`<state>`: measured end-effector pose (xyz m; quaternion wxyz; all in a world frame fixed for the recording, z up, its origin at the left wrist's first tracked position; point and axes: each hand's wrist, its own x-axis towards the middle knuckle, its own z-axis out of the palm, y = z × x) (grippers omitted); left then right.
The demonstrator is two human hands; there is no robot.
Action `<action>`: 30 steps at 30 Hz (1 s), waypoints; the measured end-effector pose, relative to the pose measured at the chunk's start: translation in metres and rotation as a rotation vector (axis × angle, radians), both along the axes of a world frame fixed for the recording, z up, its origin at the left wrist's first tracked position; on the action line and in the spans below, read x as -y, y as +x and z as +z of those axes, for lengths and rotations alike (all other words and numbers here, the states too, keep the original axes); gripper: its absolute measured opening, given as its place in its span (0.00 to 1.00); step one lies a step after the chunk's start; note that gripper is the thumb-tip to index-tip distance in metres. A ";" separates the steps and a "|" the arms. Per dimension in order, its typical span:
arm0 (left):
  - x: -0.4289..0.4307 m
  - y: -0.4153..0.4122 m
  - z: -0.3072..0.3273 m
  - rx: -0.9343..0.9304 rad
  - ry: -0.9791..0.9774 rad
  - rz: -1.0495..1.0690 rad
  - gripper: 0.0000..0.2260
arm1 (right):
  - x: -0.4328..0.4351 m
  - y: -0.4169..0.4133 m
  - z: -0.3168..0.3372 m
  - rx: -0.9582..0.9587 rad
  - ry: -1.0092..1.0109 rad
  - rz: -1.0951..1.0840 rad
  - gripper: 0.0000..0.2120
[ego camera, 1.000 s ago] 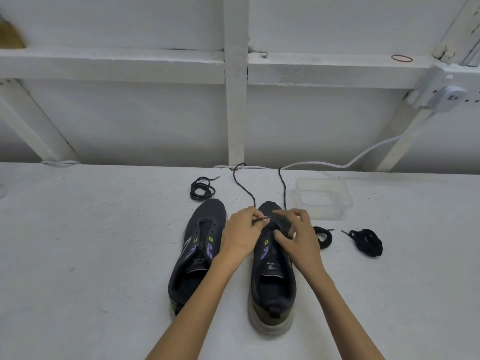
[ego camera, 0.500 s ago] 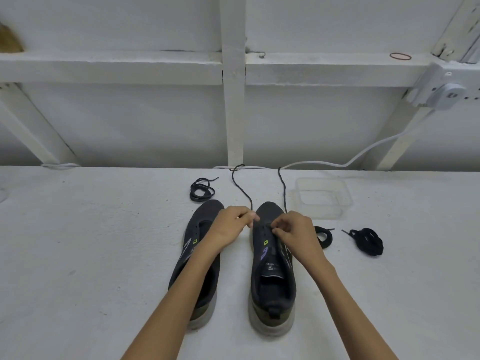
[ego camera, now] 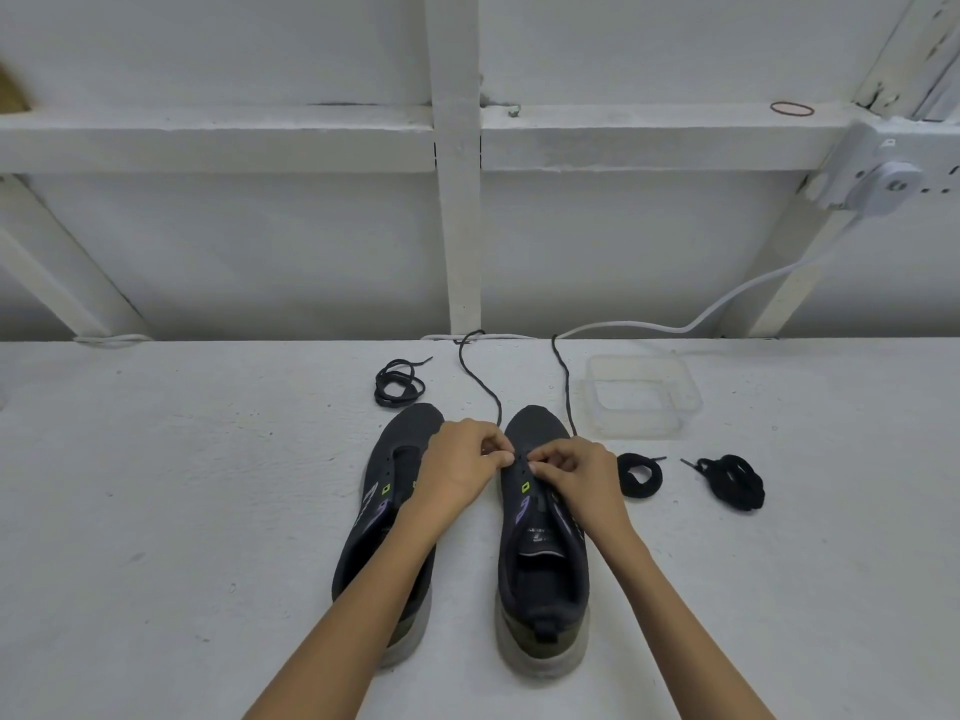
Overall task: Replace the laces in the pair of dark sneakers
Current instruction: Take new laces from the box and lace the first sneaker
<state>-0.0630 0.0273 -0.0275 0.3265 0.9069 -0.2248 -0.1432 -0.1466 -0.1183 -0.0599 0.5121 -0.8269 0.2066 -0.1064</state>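
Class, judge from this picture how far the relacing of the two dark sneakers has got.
Done: old laces seem out; three coiled laces lie on the table. In hand: left hand and right hand pinch a thin lace at the right sneaker's front eyelets. Left: its upper eyelets, then the unlaced left sneaker.

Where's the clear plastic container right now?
Head view: the clear container sits on the table, beyond and right of the right sneaker, with a coiled lace and a bundled lace in front of it.
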 end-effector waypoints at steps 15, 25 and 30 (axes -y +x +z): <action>0.016 -0.001 0.013 0.151 0.222 -0.046 0.03 | -0.003 -0.002 -0.003 0.060 0.098 -0.053 0.13; 0.010 0.008 0.004 -0.011 0.178 -0.029 0.03 | -0.011 0.000 -0.010 -0.001 -0.137 -0.057 0.03; 0.010 0.005 0.004 -0.075 0.159 -0.056 0.16 | -0.007 0.003 -0.004 -0.064 -0.392 0.134 0.01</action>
